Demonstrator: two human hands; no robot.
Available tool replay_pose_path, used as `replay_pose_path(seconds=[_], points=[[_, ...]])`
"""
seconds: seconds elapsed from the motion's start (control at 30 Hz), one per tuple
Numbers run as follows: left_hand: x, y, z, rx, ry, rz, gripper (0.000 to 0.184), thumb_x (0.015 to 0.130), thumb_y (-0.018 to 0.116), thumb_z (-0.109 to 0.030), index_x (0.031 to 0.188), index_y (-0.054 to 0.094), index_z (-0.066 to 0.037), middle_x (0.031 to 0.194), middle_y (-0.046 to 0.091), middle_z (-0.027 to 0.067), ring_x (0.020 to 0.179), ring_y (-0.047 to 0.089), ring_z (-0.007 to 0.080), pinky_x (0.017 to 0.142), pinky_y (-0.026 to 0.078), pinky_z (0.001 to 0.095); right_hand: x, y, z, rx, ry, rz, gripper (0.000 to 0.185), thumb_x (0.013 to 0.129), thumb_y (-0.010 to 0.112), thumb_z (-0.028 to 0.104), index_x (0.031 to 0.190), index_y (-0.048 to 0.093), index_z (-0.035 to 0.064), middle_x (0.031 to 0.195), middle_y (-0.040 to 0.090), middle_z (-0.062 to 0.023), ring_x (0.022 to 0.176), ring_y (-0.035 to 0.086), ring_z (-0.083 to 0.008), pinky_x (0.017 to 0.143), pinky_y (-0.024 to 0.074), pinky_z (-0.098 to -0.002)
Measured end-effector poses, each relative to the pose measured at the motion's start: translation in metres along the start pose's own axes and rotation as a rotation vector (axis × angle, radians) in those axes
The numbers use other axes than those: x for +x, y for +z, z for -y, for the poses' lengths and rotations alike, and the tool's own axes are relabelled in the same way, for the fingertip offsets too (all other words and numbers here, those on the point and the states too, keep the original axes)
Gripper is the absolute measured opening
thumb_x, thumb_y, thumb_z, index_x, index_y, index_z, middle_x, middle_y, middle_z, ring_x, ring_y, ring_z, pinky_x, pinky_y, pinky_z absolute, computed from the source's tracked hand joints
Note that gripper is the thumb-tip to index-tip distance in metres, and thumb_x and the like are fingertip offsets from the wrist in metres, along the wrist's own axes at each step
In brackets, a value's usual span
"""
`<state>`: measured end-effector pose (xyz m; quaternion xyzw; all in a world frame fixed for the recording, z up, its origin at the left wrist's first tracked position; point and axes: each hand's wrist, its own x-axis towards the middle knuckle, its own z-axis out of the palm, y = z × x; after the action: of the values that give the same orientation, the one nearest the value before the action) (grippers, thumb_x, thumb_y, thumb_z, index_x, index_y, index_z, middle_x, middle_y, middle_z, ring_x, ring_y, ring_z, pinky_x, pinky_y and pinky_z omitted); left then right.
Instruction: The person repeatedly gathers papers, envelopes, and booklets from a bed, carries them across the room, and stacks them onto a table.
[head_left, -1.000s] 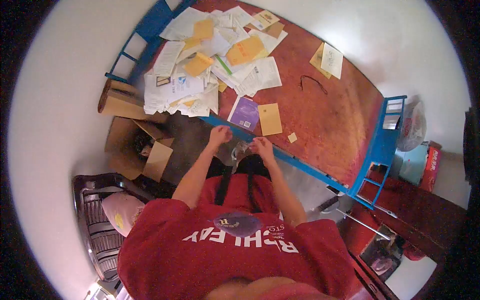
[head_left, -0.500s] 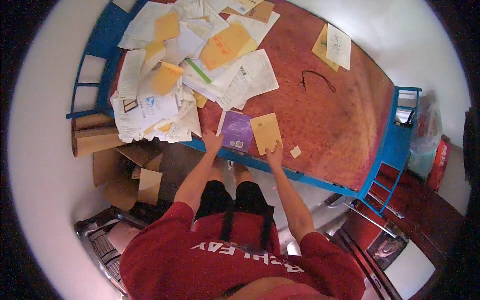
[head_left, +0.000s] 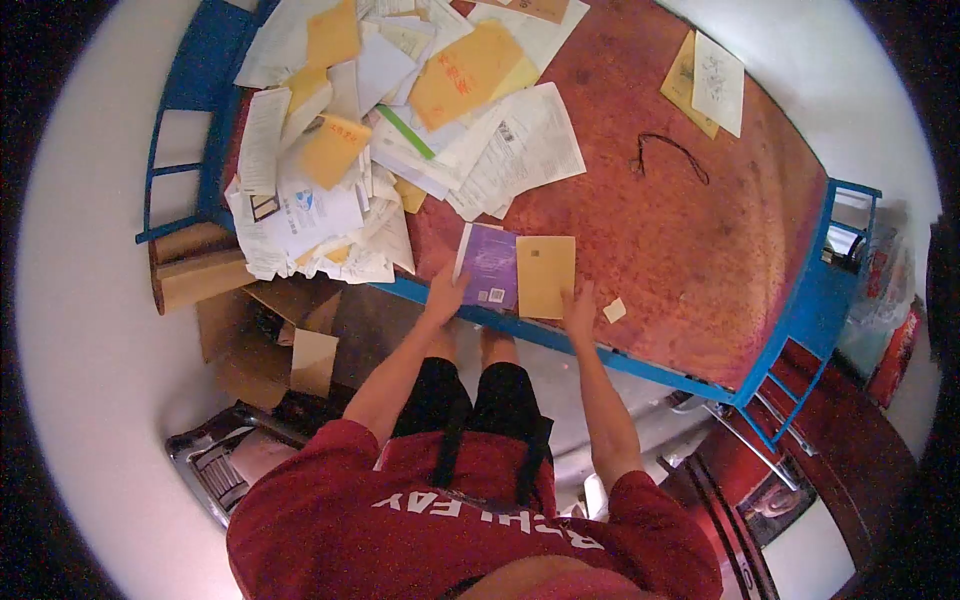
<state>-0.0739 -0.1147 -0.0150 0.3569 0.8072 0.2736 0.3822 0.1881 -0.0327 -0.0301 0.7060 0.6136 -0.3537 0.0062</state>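
Observation:
Near the table's front edge lie a purple booklet (head_left: 490, 265) with a white strip down its left side and a tan envelope (head_left: 546, 278), side by side with their edges nearly touching. My left hand (head_left: 445, 290) pinches the booklet at its left edge. At the envelope's lower right edge is my right hand (head_left: 580, 308), its thumb over the border and the fingers closed on it. A small cream paper scrap (head_left: 614, 310) lies just right of that hand.
A heap of papers and envelopes (head_left: 335, 150) covers the table's left side. A dark cord (head_left: 675, 150) and a white sheet (head_left: 718, 85) over a yellow envelope lie on the right of the reddish tabletop (head_left: 700, 270). Cardboard boxes (head_left: 250, 340) stand below left.
The tan envelope has turned from tilted to nearly straight, beside the purple booklet. My right hand has shifted from its lower face to its right edge. The whole view has moved slightly.

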Motion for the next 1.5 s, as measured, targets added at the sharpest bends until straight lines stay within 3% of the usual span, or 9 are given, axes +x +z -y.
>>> replay_pose_path(seconds=[0.2,0.37,0.47,0.77,0.87,1.1,1.2,1.27,1.5], points=[[-0.007,-0.015,0.015,-0.232,0.005,-0.043,0.035,0.082,0.053,-0.015,0.114,0.046,-0.002,0.104,0.055,0.0124,0.095,0.051,0.0205,0.083,0.039,0.0318,-0.013,0.009,0.012,0.594,-0.237,-0.07,0.018,0.082,0.052,0.011,0.096,0.044,0.0038,0.086,0.05,-0.0078,0.08,0.051,-0.0157,0.068,0.0419,-0.0286],[0.002,-0.045,0.007,-0.549,-0.138,0.167,0.04,0.084,0.051,-0.016,0.12,0.041,-0.003,0.109,0.052,0.0073,0.098,0.047,0.0149,0.085,0.038,0.0276,-0.022,-0.028,0.094,0.86,-0.044,0.133,0.017,0.081,0.054,0.01,0.093,0.044,0.0037,0.088,0.05,-0.0051,0.08,0.048,-0.0118,0.067,0.0405,-0.0244],[0.02,-0.059,-0.021,-0.663,-0.108,0.123,0.041,0.085,0.05,-0.018,0.122,0.039,-0.002,0.106,0.054,0.0062,0.095,0.049,0.0153,0.084,0.039,0.0283,0.003,0.014,0.105,0.716,-0.318,0.013,0.018,0.081,0.055,0.011,0.093,0.044,0.0044,0.082,0.052,-0.0046,0.076,0.049,-0.0113,0.062,0.04,-0.0235],[0.099,-0.102,-0.046,-0.502,-0.196,0.217,0.041,0.079,0.057,-0.014,0.114,0.043,0.001,0.098,0.056,0.009,0.089,0.052,0.0155,0.077,0.042,0.0274,0.046,0.049,0.173,0.569,-0.356,0.213,0.019,0.075,0.061,0.011,0.089,0.053,0.001,0.074,0.059,-0.0072,0.07,0.055,-0.0119,0.059,0.0434,-0.0241],[0.118,-0.106,-0.018,-0.496,-0.154,0.227,0.045,0.077,0.061,-0.017,0.115,0.043,0.0,0.1,0.056,0.0085,0.091,0.052,0.0159,0.079,0.042,0.0287,0.075,0.065,0.167,0.155,-0.323,-0.046,0.032,0.073,0.063,0.012,0.099,0.05,-0.0004,0.081,0.059,-0.0099,0.074,0.055,-0.0135,0.061,0.0453,-0.0249],[0.118,-0.14,-0.007,-0.714,-0.336,0.263,0.046,0.079,0.057,-0.011,0.12,0.038,0.0,0.109,0.052,0.0086,0.098,0.05,0.0168,0.084,0.04,0.0279,0.098,0.045,0.215,1.101,0.632,-0.083,0.047,0.072,0.066,0.015,0.11,0.041,-0.0001,0.076,0.052,-0.0045,0.077,0.053,-0.0165,0.063,0.047,-0.0341],[0.114,-0.151,-0.003,-0.855,-0.328,0.24,0.043,0.08,0.054,-0.008,0.119,0.038,0.0,0.109,0.052,0.0089,0.098,0.051,0.0164,0.084,0.041,0.0267,0.112,0.062,0.195,1.229,0.517,0.2,0.038,0.074,0.063,0.013,0.106,0.047,-0.0005,0.082,0.055,-0.0066,0.08,0.053,-0.0159,0.067,0.045,-0.0326],[0.113,-0.159,-0.009,-0.917,-0.371,0.207,0.043,0.08,0.054,-0.008,0.119,0.038,0.0,0.11,0.052,0.0087,0.098,0.051,0.0165,0.084,0.041,0.027,0.111,0.071,0.193,0.82,0.097,-0.032,0.033,0.076,0.06,0.011,0.105,0.05,-0.001,0.091,0.058,-0.0096,0.084,0.054,-0.0169,0.072,0.0426,-0.031],[0.11,-0.17,-0.018,-1.011,-0.391,0.238,0.048,0.08,0.055,-0.007,0.122,0.034,-0.004,0.112,0.05,0.0079,0.099,0.051,0.0184,0.083,0.044,0.0311,0.089,0.064,0.145,0.619,-0.04,-0.26,0.035,0.077,0.056,0.012,0.109,0.049,0.0008,0.101,0.057,-0.0124,0.09,0.052,-0.0213,0.079,0.0408,-0.0329]])
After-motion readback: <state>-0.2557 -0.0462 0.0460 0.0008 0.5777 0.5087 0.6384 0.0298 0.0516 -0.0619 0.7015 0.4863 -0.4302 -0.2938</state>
